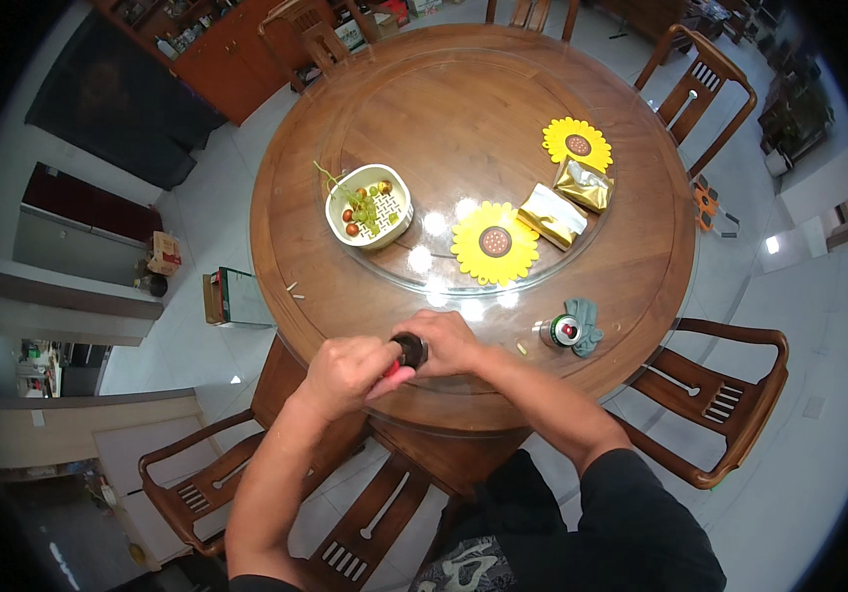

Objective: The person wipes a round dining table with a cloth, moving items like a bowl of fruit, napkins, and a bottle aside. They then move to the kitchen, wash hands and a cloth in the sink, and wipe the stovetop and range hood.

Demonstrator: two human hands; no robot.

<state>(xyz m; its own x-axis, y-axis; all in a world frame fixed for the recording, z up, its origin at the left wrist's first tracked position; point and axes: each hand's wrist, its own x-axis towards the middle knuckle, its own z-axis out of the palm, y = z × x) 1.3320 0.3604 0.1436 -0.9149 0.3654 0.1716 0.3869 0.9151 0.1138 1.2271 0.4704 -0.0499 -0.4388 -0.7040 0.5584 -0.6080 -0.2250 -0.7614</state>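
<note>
My left hand (pixel 345 370) and my right hand (pixel 446 343) meet at the near edge of the round wooden table (pixel 325 296). Between them they grip a small object with a red body and a black round top (pixel 406 353). The left hand wraps the red part; the right hand's fingers sit on the black top. Most of the object is hidden by my fingers.
A drink can (pixel 562 331) stands beside a grey-green cloth (pixel 585 324) to the right. On the glass turntable (pixel 532 281) are a bowl of fruit (pixel 369 205), two sunflower mats (pixel 494 242), and two gold pouches (pixel 552 217). Wooden chairs ring the table.
</note>
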